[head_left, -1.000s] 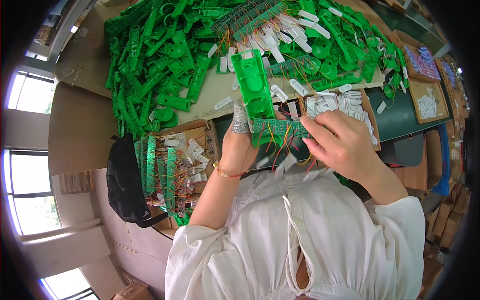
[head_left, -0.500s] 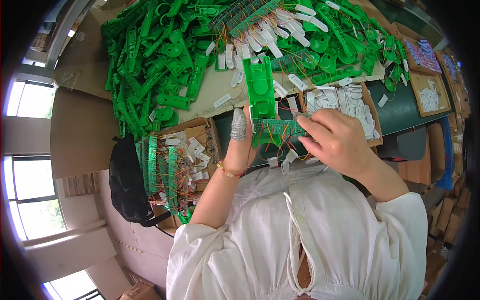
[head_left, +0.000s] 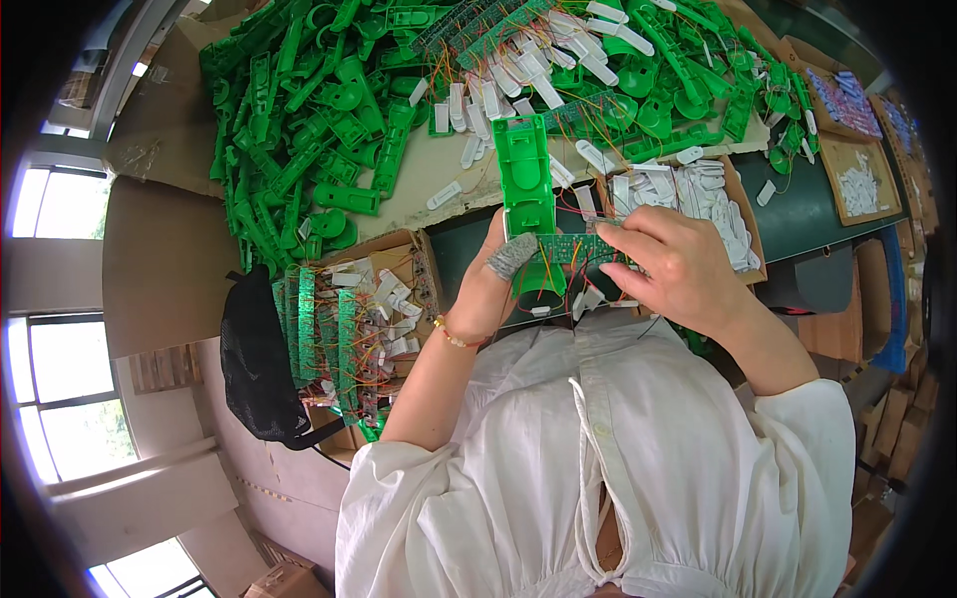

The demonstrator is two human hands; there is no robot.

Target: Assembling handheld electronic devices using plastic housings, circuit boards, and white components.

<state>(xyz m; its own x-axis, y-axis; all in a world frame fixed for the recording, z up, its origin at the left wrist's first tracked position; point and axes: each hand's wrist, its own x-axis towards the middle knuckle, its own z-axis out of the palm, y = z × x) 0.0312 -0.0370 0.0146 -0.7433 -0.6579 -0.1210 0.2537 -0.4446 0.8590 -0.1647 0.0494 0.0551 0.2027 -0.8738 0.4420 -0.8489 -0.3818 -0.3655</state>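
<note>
blouse (head_left: 638, 468): white, short puffed sleeves, drawstring at neckline
bracelet (head_left: 454, 336): thin gold, above the blouse
thumb cover (head_left: 510, 255): grey fabric

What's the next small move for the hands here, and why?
Probably press the circuit board strip down into the green plastic housing. The left hand holds the housing upright, the right hand pinches the strip lying across its lower end, and wires hang loose below.

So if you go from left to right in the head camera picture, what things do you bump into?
Black mesh bag → cardboard box of wired green boards → left hand → green plastic housing → right hand → box of white plastic pieces → tray of white parts.
</note>
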